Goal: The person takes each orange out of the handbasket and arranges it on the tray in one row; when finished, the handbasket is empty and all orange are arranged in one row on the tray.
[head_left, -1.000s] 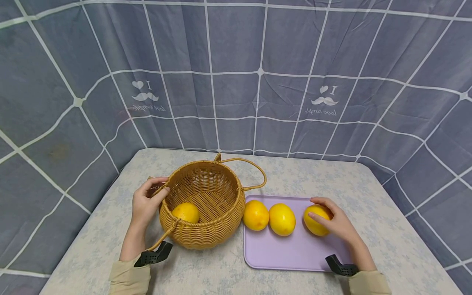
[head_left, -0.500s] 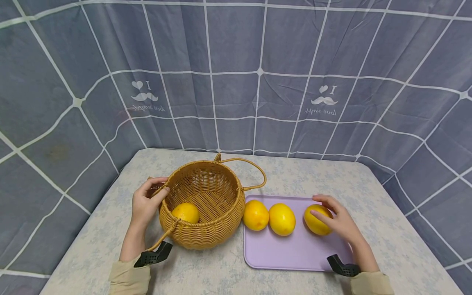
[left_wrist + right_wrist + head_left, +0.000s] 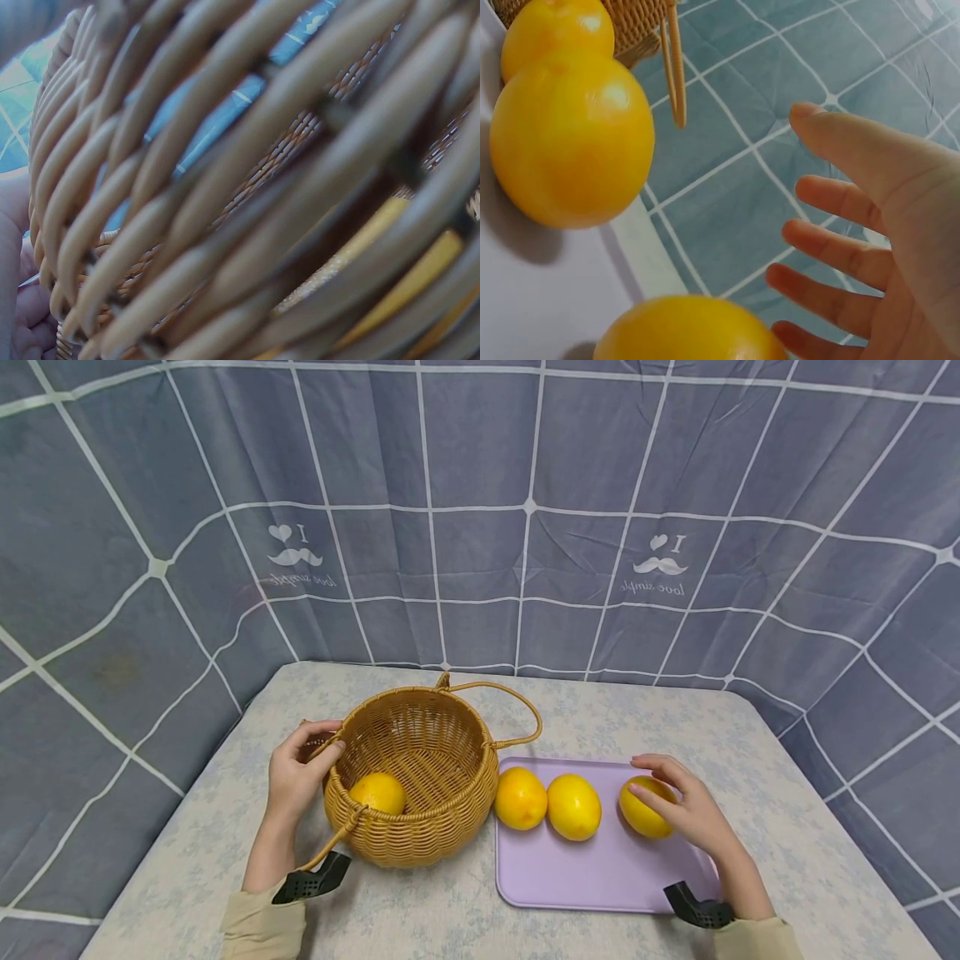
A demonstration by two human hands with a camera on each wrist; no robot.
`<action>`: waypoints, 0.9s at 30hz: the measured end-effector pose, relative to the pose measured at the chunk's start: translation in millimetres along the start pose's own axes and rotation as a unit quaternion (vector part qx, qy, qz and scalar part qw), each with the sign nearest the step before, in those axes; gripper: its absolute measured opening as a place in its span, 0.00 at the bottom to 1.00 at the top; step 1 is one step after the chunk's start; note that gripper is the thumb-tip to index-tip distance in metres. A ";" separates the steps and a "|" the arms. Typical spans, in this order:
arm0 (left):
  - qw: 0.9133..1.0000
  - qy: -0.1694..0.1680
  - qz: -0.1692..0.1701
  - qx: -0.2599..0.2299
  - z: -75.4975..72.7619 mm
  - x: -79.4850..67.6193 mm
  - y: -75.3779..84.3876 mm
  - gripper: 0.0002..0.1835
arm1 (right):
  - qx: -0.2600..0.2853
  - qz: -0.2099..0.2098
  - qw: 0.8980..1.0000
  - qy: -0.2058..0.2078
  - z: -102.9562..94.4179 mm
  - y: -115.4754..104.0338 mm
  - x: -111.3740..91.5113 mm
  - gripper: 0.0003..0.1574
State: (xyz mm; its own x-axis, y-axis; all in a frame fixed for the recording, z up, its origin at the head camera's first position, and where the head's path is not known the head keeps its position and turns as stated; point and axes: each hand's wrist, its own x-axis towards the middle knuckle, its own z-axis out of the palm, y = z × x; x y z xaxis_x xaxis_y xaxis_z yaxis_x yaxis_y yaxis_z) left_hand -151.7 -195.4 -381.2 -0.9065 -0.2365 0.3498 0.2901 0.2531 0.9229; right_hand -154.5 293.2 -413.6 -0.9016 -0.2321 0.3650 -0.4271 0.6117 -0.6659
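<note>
A round wicker basket [image 3: 420,839] tilts toward me on the left, with one yellow lemon [image 3: 379,792] inside it. My left hand [image 3: 297,777] grips the basket's left rim, thumb over the edge and fingers round the outside; the left wrist view is filled by its weave [image 3: 225,187]. On a lilac tray [image 3: 585,881] lie two lemons side by side, a left one [image 3: 521,798] and a middle one [image 3: 573,807]. A third lemon [image 3: 645,810] rests farther right. Over it my right hand [image 3: 693,810] hovers with fingers spread; the right wrist view shows thumb and fingers loosely apart beside this lemon [image 3: 690,330].
The basket's loop handle [image 3: 517,693] sticks out to the right above the tray's back corner; another handle [image 3: 330,843] hangs at the front left. A pale floral cloth [image 3: 412,914] covers the table. A grey-blue checked curtain [image 3: 480,552] closes off the back and sides.
My right hand has shifted very slightly to the right and up, and the lemon under it has moved a touch to the right. The left hand and basket stay in place.
</note>
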 end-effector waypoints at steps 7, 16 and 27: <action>1.000 0.000 0.000 0.001 -0.9 -0.3 -0.4 0.13 | -0.013 0.004 1.000 -0.012 -0.4 -14.4 0.4 0.20; 1.000 0.001 0.010 0.000 0.6 1.3 -2.6 0.13 | -0.013 -0.024 1.000 -0.001 -7.5 -33.5 0.1 0.19; 1.000 0.009 0.003 0.005 0.8 1.0 -2.3 0.13 | 0.015 -0.083 0.996 0.000 -3.8 -72.2 23.3 0.23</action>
State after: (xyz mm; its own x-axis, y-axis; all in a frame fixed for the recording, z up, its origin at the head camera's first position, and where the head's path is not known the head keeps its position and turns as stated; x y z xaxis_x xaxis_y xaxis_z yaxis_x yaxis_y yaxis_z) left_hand -153.5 -195.5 -383.1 -0.8989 -0.2512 0.3589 0.2932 0.2637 0.9190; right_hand -144.3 246.5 -354.5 -0.8187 -0.3273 0.4719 -0.5717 0.5425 -0.6155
